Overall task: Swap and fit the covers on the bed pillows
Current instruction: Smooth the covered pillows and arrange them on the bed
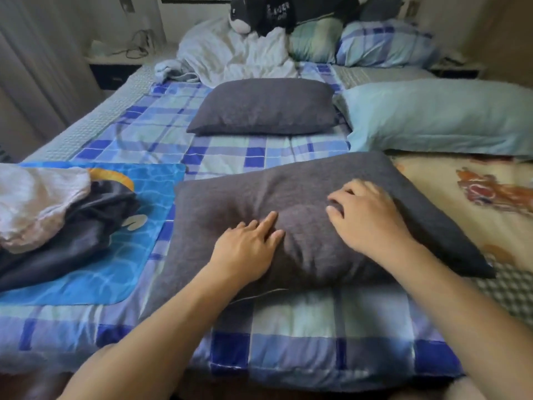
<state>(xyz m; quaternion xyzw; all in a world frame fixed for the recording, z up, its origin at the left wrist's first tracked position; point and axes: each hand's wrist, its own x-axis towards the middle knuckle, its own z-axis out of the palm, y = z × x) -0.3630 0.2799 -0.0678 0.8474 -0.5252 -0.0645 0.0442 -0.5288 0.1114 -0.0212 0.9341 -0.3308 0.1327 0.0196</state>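
**Both hands on the near grey pillow**

I see the near grey pillow (302,220) lying in the lower middle of the frame on the blue checked blanket (288,342), its long axis running left to right and tilted, the right corner dropping toward the lower right. My left hand (248,249) lies flat on its front middle, fingers straight and released, pointing up-right. My right hand (366,217) rests just right of centre, its fingers curled into the cloth and bunching it. A second grey pillow (264,106) lies level above the middle of the frame, with a pale blue pillow (441,116) at the right. White lettering on the black plush toy (259,13) at the top is too blurred to read.
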